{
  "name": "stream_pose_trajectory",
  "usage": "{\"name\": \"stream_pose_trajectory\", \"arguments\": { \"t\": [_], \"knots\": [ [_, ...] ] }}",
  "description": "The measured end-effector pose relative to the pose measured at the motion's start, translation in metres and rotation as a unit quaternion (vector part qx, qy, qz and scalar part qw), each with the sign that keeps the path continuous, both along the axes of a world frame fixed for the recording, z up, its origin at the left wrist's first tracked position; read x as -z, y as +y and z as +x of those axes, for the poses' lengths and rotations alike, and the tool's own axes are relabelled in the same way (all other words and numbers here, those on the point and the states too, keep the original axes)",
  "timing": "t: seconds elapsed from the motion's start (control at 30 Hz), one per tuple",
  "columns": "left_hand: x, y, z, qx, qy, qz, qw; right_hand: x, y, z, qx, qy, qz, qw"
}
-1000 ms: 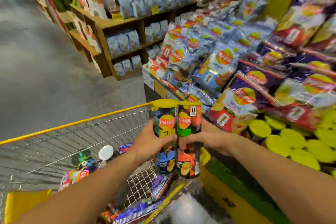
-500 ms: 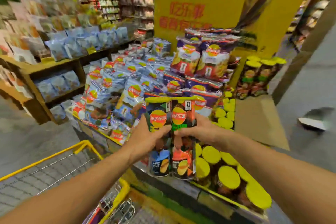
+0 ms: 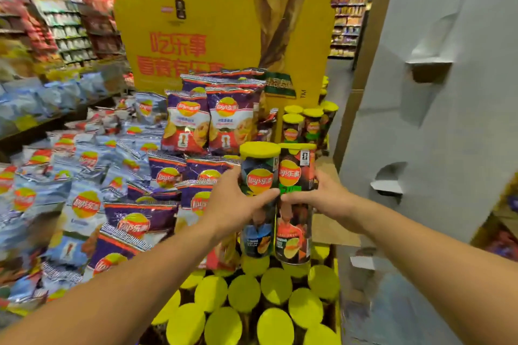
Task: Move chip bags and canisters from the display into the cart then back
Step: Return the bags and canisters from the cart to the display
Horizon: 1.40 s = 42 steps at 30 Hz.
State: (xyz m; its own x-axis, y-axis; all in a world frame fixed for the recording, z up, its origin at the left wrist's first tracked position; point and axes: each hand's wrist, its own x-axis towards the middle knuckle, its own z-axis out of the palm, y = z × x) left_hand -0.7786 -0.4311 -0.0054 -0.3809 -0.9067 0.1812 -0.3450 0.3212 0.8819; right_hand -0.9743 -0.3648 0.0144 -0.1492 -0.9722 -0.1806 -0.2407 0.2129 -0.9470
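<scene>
- Currently you hold two chip canisters upright, side by side and touching, at centre frame above the display's canister section.
- Your left hand [image 3: 238, 204] wraps the blue-labelled canister [image 3: 259, 199] around its middle, thumb across the front.
- Your right hand [image 3: 319, 199] grips the red-labelled canister [image 3: 294, 202] the same way; both thumbs meet near the seam between the two.
- Neither canister rests on anything: their bases hang just above the yellow lids of the stocked canisters [image 3: 244, 293] packed in the lower centre of the frame.
- Judgement on stage: the cart is not in view, and you are facing the display, so this reads as the return leg, with the pair about to go back among the stocked ones. Placement not yet done.
- Remaining, as far as can be seen: set both down into a gap in the lid field. I cannot pick out a clear open slot from this angle; the rows look tightly packed.
- Chip bags [image 3: 187, 126] fill the left and centre of the frame, purple ones standing upright at the back, blue ones lying lower left. Whether any are missing cannot be told.
- More canisters [image 3: 293, 126] stand stacked at upper centre-right, beside the yellow sign [image 3: 179, 45].
- Grey cardboard panel [image 3: 437, 92] takes up the right side.
</scene>
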Motion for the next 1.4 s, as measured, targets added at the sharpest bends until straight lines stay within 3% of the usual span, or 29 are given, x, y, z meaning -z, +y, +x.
{"name": "stream_pose_trajectory", "arguments": {
  "t": [0.43, 0.73, 1.2, 1.4],
  "knots": [
    [0.026, -0.111, -0.128, 0.072, -0.059, -0.009, 0.996, 0.024, -0.072, -0.101, 0.126, 0.081, 0.021, 0.989],
    [0.045, -0.17, -0.174, 0.03, -0.063, 0.029, 0.997, 0.059, -0.161, -0.162, 0.208, 0.126, 0.029, 0.97],
    [0.067, -0.219, -0.219, 0.01, -0.066, 0.056, 0.996, 0.096, -0.258, -0.208, 0.188, 0.183, 0.031, 0.965],
    [0.075, -0.217, -0.218, 0.001, -0.15, 0.08, 0.985, 0.095, -0.25, -0.204, 0.183, 0.232, 0.128, 0.947]
  ]
}}
